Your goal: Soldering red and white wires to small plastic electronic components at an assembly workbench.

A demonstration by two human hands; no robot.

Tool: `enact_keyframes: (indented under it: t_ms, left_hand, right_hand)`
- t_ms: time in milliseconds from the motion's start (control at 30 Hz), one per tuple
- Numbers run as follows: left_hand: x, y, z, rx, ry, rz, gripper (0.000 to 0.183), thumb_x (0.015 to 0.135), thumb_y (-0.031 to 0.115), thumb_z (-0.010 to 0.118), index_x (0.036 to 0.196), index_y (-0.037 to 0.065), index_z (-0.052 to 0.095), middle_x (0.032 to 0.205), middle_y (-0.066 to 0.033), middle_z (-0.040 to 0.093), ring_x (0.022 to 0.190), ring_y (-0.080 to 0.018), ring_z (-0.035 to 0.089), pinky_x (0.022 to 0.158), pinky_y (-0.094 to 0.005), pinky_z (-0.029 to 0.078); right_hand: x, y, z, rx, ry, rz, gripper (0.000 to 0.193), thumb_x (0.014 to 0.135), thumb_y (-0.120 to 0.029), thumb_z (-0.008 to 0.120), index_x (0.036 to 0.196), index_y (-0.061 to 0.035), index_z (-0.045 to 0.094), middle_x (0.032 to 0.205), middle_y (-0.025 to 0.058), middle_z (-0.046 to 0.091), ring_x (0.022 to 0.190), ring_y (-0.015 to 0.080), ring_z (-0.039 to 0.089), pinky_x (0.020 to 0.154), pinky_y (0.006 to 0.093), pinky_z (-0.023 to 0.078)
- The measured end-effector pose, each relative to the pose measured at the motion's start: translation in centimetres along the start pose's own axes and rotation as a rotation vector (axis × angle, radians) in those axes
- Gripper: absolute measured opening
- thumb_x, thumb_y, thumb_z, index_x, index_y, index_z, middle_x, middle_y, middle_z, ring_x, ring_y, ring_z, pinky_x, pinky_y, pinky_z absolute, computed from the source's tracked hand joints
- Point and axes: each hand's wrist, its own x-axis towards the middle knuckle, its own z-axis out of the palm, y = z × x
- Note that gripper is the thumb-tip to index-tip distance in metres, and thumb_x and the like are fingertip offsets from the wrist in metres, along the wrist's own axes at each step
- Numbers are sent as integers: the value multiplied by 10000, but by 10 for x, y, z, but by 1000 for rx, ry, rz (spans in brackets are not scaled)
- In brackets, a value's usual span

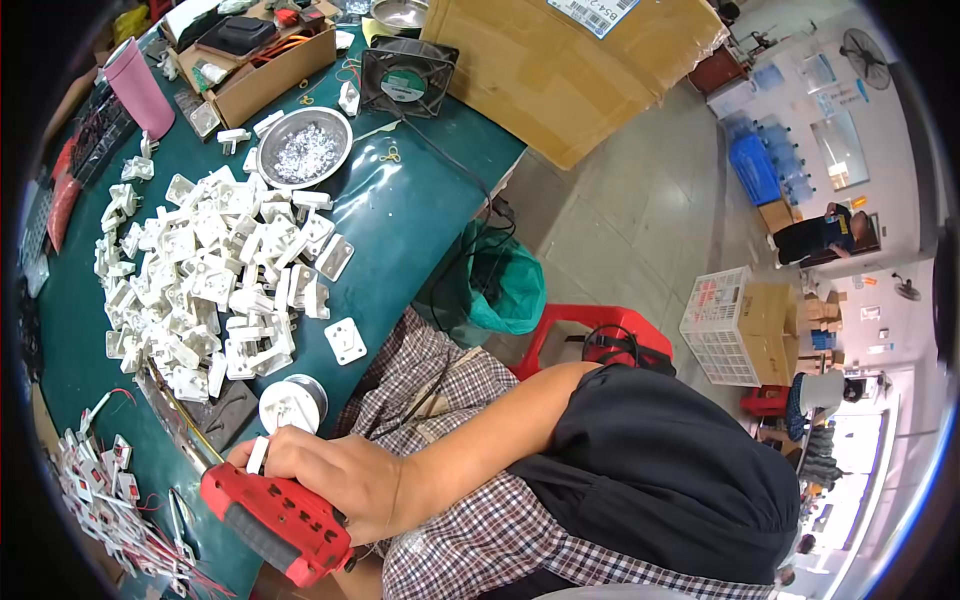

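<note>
My right hand (pixel 335 480) reaches in from the right, its bent fingers closed on a small white plastic piece (pixel 258 455). Against its lower side, partly covering it, lies a red tool (pixel 275 525) with a black grip and a long thin metal front. Whether any finger also grips the tool, I cannot tell. Below the tool's rear shows a strip of skin, perhaps my left arm (pixel 365 580); the left hand's fingers are hidden. Just beyond my right fingers stands a white-faced spool (pixel 292 405), near a lone white plastic part (pixel 345 341).
A heap of white plastic parts (pixel 215 265) covers the green table (pixel 390 215). Behind it stand a metal bowl (pixel 305 148) of shiny bits, a black fan (pixel 408 78) and a cardboard box (pixel 560 75). Wired pieces (pixel 105 495) lie at lower left. A red stool (pixel 600 325) stands right.
</note>
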Motion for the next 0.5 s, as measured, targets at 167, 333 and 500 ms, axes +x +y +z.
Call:
enact_keyframes:
  t_ms: [167,333,500]
  left_hand:
    - [17,20,-18,527,-213,-171,400,991,236,426,1290,-13,519,1159,-99,609,1057,-220,610,960,-337,480]
    - [-1,-40,-66,952,-262,221,371,993,159,549,1332,6,550,1195,-76,633,1131,-220,615,1007,-330,485]
    - [42,29,13,799,-69,-84,241,780,12,784,974,29,642,908,-86,669,805,-231,679,738,-348,546]
  right_hand:
    - [-2,5,9,-44,-4,20,612,804,-199,776,1277,-6,439,1178,182,557,952,398,638,719,421,560]
    - [3,3,0,-77,103,-41,534,812,-140,788,1236,32,513,1099,192,577,937,371,626,819,416,535]
    - [-1,25,-30,-210,-27,-19,697,757,-183,859,1287,45,467,1112,199,554,971,352,604,821,418,522]
